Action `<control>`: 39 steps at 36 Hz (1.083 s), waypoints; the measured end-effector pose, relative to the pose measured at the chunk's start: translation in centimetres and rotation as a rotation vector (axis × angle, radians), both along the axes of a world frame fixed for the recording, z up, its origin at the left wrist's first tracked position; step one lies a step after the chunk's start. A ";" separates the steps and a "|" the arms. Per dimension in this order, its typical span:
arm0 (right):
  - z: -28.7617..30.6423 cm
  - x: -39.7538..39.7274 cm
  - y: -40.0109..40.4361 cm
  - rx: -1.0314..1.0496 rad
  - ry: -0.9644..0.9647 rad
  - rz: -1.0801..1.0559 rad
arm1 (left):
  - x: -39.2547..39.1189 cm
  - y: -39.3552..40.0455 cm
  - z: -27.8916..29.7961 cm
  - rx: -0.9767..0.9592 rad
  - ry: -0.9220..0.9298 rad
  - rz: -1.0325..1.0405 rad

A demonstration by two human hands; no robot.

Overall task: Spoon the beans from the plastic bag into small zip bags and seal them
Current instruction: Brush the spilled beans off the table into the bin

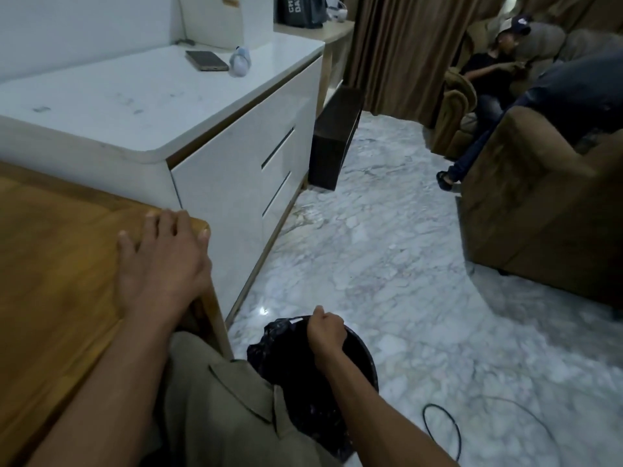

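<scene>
Evidently nothing is bagged yet: left hand point(161, 261) lies flat on the wooden bench point(57, 264), right hand point(326, 330) pinches the black plastic bag point(286, 362) lining a round dark bin point(365, 358).

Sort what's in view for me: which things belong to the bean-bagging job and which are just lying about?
Job:
- right hand, gripping the black plastic bag in the black bin
- left hand, resting flat on the wooden table

Lying about:
- phone on the white cabinet
- black cable on the floor
- brown armchair

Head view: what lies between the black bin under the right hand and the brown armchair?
Only bare marble floor separates the black bin from the brown armchair; the black cable loop lies nearer the camera.
</scene>
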State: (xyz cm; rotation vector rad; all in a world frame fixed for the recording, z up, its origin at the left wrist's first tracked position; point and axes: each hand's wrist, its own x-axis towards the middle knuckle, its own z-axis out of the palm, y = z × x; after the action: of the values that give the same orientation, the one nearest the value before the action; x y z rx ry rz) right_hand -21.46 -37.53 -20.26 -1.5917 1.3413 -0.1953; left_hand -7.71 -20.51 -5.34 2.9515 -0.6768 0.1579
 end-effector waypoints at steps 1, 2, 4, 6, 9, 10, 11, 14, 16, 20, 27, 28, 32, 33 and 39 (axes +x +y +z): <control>-0.6 0.0 -0.1 0.003 0.019 0.013 | 0.0 0.0 0.0 0.000 0.000 0.001; -1.0 0.0 -0.2 -0.003 0.036 0.021 | 0.0 0.0 -0.1 0.000 -0.001 0.003; -2.4 0.1 -0.3 -0.014 0.047 0.024 | 0.0 0.0 -0.2 0.003 -0.004 0.006; -3.2 -0.3 -0.2 -0.021 0.072 0.057 | 0.0 -0.1 -0.2 0.004 -0.008 0.009; -4.0 -1.4 0.1 0.007 0.120 0.103 | 0.0 -0.1 -0.2 0.008 -0.006 0.012; -3.8 -1.8 0.3 0.037 0.130 0.111 | -0.1 -0.1 -0.2 0.011 -0.006 0.014; -3.9 -2.1 0.4 0.064 0.134 0.112 | -0.1 -0.2 -0.2 0.014 -0.006 0.016; -3.7 -2.8 0.6 0.108 0.121 0.088 | -0.1 -0.2 -0.2 0.019 -0.007 0.021; -3.5 -3.0 0.6 0.110 0.108 0.084 | -0.1 -0.2 -0.2 0.012 -0.005 0.022; -3.1 -2.7 0.8 0.105 0.073 0.078 | -0.2 -0.2 -0.1 0.012 -0.006 0.024; -1.4 -1.8 1.5 0.077 -0.011 0.072 | -0.2 -0.2 0.1 0.008 0.004 0.022; -1.1 -1.7 1.7 0.072 -0.026 0.068 | -0.3 -0.2 0.1 0.008 0.005 0.021; 0.6 -1.2 1.9 0.066 -0.122 0.062 | -0.3 0.0 0.1 -0.005 0.010 0.021; 1.0 -1.0 1.9 0.067 -0.150 0.061 | -0.2 0.0 0.2 -0.008 0.013 0.020; 5.0 0.5 2.4 0.046 -0.274 0.079 | 0.1 0.2 0.5 -0.031 0.065 0.010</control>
State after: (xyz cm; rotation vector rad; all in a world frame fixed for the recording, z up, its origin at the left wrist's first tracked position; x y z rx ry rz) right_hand -20.96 -35.17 -15.27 -1.5152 1.0630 -0.3197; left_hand -7.64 -20.35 -4.82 2.9165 -0.6456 0.0715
